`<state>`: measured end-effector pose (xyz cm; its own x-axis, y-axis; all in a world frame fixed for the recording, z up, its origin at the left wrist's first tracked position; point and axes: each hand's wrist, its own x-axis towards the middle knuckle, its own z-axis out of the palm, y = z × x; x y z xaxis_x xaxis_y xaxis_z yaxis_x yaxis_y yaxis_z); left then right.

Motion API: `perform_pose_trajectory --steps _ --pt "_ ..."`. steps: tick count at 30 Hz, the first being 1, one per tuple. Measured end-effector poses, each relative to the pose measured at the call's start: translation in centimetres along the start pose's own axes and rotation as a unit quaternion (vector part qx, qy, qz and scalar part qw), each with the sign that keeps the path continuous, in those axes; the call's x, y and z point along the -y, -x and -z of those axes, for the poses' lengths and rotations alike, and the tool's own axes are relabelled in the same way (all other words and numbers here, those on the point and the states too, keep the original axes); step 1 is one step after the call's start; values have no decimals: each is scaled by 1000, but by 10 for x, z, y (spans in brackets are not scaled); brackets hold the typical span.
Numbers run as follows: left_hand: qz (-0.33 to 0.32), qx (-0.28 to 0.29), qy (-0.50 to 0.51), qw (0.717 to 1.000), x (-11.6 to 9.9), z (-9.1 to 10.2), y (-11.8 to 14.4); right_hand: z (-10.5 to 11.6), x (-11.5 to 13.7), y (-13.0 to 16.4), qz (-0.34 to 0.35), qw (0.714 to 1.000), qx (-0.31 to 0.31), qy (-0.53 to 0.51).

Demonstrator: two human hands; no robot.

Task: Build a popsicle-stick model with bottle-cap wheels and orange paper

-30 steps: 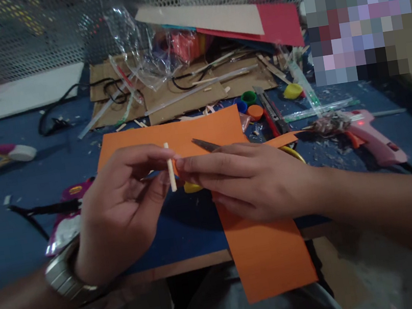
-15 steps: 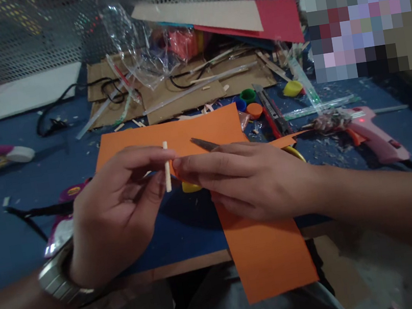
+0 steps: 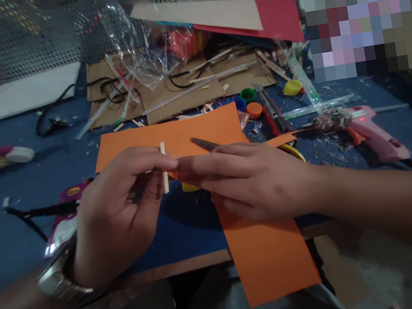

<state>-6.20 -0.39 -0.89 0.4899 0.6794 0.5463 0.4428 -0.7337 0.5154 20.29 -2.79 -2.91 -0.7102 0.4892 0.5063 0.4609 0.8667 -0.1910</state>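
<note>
While the left hand [image 3: 118,214] pinched a short pale wooden stick [image 3: 163,167] upright between thumb and fingertips, the right hand [image 3: 248,179] pressed its extended fingers against the stick's side, seemingly trapping a small orange paper strip [image 3: 175,173] against it; whether that hand truly gripped the strip could not be told. Both hovered just above the large orange paper sheet [image 3: 187,131] on the blue table [image 3: 16,229]. The scissors [image 3: 208,145] lay under the right hand, blade tip pointing out toward the far side, yellow handle partly hidden. The likeliest slip, in my judgement, was the thin stick rolling in so light a pinch, letting the strip skew or drop. A careless downward move could also have brought the right palm onto the scissor blade. The pink glue gun [image 3: 371,135] lay well apart to the right, its indicator lit, so a stray reach there risked a burn.
</note>
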Motion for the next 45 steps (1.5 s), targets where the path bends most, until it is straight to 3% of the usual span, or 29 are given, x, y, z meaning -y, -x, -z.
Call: perform_pose_trajectory --steps 23,32,45 --pt "9 25 -9 1000 -4 -1 1 2 -2 -1 -1 999 19 37" --pt "-19 19 -45 999 -5 -2 -1 1 1 -1 -67 996 -13 57" --pt "-22 23 -40 999 -6 -3 0 -2 1 -1 -79 995 -22 51"
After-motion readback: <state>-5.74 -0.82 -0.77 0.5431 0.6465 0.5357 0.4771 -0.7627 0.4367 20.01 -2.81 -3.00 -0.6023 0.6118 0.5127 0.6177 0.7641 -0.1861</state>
